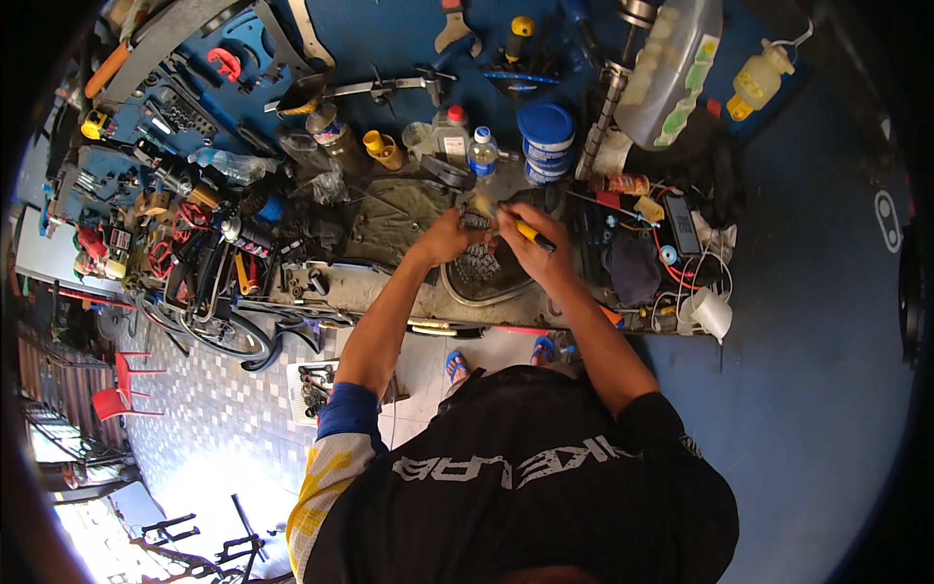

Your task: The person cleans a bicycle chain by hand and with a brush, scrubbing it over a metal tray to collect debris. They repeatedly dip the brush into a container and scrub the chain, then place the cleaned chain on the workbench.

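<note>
Step in hand: brush cleaning of a metal part (judged from tool, part and tray together). The left hand (pixel 448 239) has its fingers closed on the grey metal part (pixel 478 263), which sits over and within the rimmed tray (pixel 477 304) at the front of the worktop (pixel 438 310). Shadow and the fingers cover much of the part, so the view does not settle whether it is a chain or a set of sprockets.

The right hand (pixel 528 243) grasps 1 brush (pixel 534 236) by its yellow and black handle, fingers clenched around it. The handle end points outward to the right; the pale bristles (pixel 482 203) lie at the upper end of the part, close to the left fingers.

Surrounding items: a green cloth (pixel 384 230) lies left of the tray. A clear bottle with a blue cap (pixel 483 156) and a blue tub (pixel 547 146) stand behind it.

Next move, as judged: keep the part steady with the left hand, work the bristles into its gaps, then turn it to present an unbrushed face. Hold the part above the tray so that drips and loosened dirt fall inside the rim. Keep the left fingers clear of the stroke.
</note>
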